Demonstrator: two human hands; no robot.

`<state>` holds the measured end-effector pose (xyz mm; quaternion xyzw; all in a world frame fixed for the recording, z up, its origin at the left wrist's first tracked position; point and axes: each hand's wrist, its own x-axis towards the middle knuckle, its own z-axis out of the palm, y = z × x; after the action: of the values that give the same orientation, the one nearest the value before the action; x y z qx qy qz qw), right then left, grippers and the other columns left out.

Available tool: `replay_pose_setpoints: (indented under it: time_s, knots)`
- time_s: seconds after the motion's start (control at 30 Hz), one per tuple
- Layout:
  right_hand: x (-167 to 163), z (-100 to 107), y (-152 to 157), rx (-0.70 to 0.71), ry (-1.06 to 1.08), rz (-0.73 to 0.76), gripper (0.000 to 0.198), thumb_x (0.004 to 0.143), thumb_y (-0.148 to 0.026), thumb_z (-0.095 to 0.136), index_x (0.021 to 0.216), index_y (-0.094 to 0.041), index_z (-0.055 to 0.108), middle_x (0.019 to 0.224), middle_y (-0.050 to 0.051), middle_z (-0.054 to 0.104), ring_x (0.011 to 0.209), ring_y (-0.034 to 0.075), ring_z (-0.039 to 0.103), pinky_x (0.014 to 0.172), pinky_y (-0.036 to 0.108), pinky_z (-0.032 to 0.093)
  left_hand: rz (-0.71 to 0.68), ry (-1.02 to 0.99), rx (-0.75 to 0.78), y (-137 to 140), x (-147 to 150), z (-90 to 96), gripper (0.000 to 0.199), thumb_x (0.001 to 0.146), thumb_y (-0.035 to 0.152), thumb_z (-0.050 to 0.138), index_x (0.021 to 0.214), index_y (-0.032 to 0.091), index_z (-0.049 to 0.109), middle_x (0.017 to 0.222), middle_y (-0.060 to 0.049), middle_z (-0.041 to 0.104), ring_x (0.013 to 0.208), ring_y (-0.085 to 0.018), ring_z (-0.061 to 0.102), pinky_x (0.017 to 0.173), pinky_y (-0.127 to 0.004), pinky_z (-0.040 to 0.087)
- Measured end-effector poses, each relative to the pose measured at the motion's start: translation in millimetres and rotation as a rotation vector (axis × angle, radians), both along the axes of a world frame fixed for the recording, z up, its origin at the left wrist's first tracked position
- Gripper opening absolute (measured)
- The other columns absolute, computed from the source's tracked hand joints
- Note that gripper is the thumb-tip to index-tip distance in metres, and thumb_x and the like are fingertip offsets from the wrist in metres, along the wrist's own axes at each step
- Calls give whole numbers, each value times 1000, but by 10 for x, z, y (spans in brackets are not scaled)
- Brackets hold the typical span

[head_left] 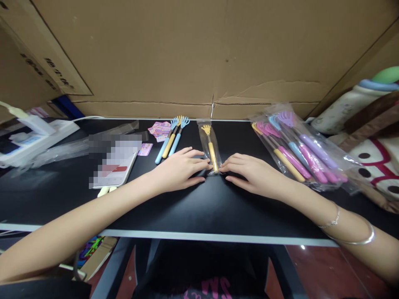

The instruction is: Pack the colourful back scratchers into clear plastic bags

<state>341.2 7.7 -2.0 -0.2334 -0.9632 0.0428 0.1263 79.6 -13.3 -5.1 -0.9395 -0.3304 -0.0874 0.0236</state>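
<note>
A yellow back scratcher (212, 151) lies in a clear plastic sleeve (204, 145) on the black table, its claw end pointing away from me. My left hand (182, 168) rests palm down, fingers stretched out, with fingertips at the left lower edge of the sleeve. Opposite it, my right hand (249, 172) touches the right lower edge, fingers extended and slightly bent. Neither hand is wrapped round anything. Beyond my left hand lie unwrapped back scratchers (170, 143), two blue and one yellow. To the right, several bagged back scratchers (299, 153) in yellow, pink, blue and purple lie together.
Small printed cards (159, 129) and a phone (120, 164) are on the left, near loose plastic wrappers (75, 145) and a white power strip (40, 137). A bottle (339, 106) and a cartoon-faced bag (377, 162) stand at right. A cardboard wall (199, 54) closes the back.
</note>
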Motion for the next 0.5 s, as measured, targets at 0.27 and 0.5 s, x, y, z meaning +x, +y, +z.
replay_pose_setpoints:
  time_s: [0.27, 0.5]
  knots:
    - [-46, -24, -35, 56, 46, 53, 23, 94, -19, 53, 106, -20, 72, 111, 10, 74, 111, 24, 64, 96, 41, 54, -29, -26, 87, 6, -4, -7, 24, 95, 31, 58, 113, 18, 68, 119, -12, 69, 124, -25, 58, 107, -44, 45]
    - [-46, -84, -52, 61, 13, 39, 35, 94, -15, 50, 123, -22, 68, 129, 7, 70, 134, 29, 52, 111, 64, 36, 55, -28, 196, -15, 24, -33, 28, 93, 40, 60, 103, 15, 67, 111, -14, 70, 109, -25, 65, 96, -37, 50]
